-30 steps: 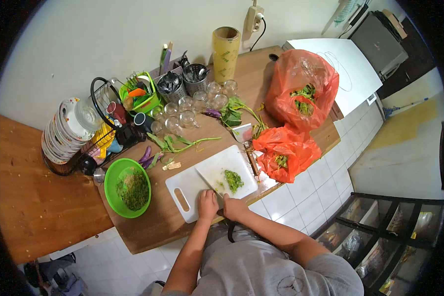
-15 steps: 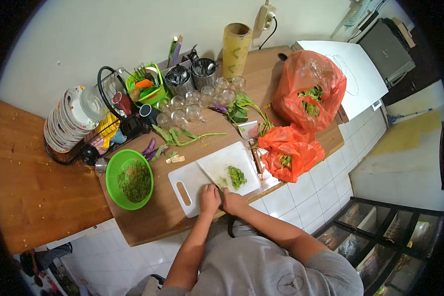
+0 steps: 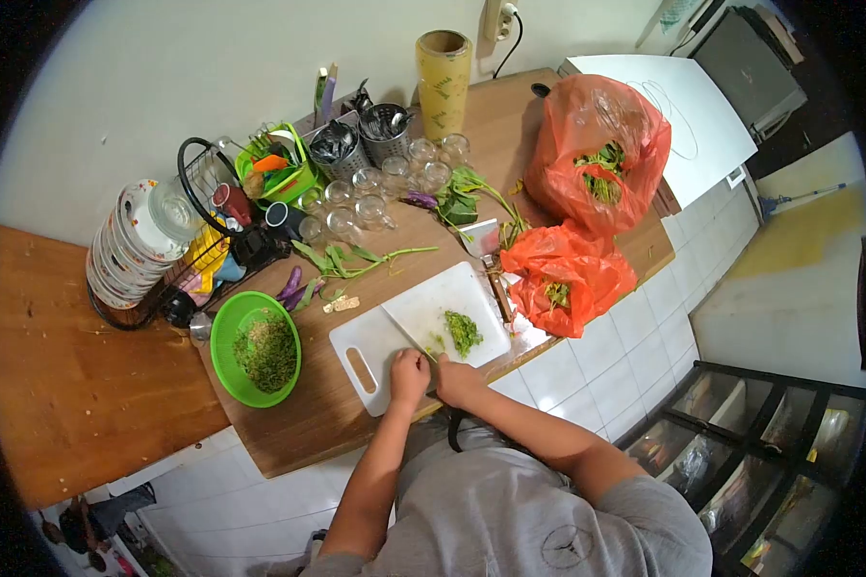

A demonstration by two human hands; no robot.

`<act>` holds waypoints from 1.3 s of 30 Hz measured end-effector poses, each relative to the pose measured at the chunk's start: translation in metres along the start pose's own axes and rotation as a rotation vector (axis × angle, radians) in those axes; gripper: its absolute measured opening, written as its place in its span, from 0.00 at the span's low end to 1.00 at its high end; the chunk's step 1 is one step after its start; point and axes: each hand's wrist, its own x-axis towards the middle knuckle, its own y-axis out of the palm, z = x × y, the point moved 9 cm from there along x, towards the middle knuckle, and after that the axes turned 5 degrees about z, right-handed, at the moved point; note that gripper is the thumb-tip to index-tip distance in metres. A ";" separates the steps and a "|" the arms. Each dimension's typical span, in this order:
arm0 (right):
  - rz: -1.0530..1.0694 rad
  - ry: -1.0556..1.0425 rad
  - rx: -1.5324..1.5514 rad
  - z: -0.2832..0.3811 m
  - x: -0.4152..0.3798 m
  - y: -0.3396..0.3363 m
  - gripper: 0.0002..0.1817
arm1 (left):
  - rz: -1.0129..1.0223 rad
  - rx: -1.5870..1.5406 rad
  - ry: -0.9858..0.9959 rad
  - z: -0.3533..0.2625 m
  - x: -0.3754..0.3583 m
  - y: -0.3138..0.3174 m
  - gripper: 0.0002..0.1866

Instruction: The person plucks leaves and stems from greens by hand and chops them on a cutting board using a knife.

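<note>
Near edge of the wooden counter (image 3: 308,423): left hand (image 3: 409,375) curled with fingertips pressed on the white cutting board (image 3: 375,351), right hand (image 3: 452,380) clenched on the handle of a knife (image 3: 406,337) whose blade lies diagonally across the board, just left of a small heap of finely chopped greens (image 3: 463,332). Board sits at the counter's front edge, its handle slot toward the left; green bowl of chopped greens (image 3: 256,348) near on the left, bare wood beyond that; small orange bag (image 3: 568,279) close on the right. Farther: loose green stalks (image 3: 356,260), drinking glasses (image 3: 375,197), dish rack (image 3: 178,245), large orange bag (image 3: 597,149), against the wall.
</note>
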 end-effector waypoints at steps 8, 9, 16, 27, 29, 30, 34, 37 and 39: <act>0.009 0.061 0.024 -0.015 0.000 0.022 0.22 | -0.029 0.017 0.023 -0.002 -0.001 -0.002 0.05; 0.010 0.061 0.023 -0.017 0.003 0.025 0.22 | -0.029 0.017 0.023 -0.002 -0.001 -0.001 0.05; -0.024 0.019 0.025 -0.015 0.011 0.026 0.18 | -0.024 0.009 0.006 0.001 0.001 0.001 0.05; -0.087 -0.046 0.043 -0.010 0.018 0.021 0.13 | -0.027 -0.057 0.024 0.009 -0.003 0.005 0.05; -0.085 -0.055 0.041 -0.010 0.018 0.021 0.13 | -0.042 -0.069 0.028 0.009 -0.003 0.004 0.05; -0.085 -0.055 0.041 -0.011 0.019 0.021 0.13 | -0.042 -0.068 0.027 0.009 -0.004 0.003 0.05; -0.085 -0.071 0.028 -0.010 0.018 0.019 0.13 | -0.009 -0.089 0.018 0.006 -0.005 -0.001 0.05; -0.087 -0.078 0.029 -0.010 0.018 0.018 0.13 | 0.000 -0.131 0.018 0.007 -0.006 -0.001 0.05; -0.095 -0.089 0.033 -0.011 0.018 0.018 0.14 | 0.005 -0.128 0.023 0.010 -0.007 0.001 0.05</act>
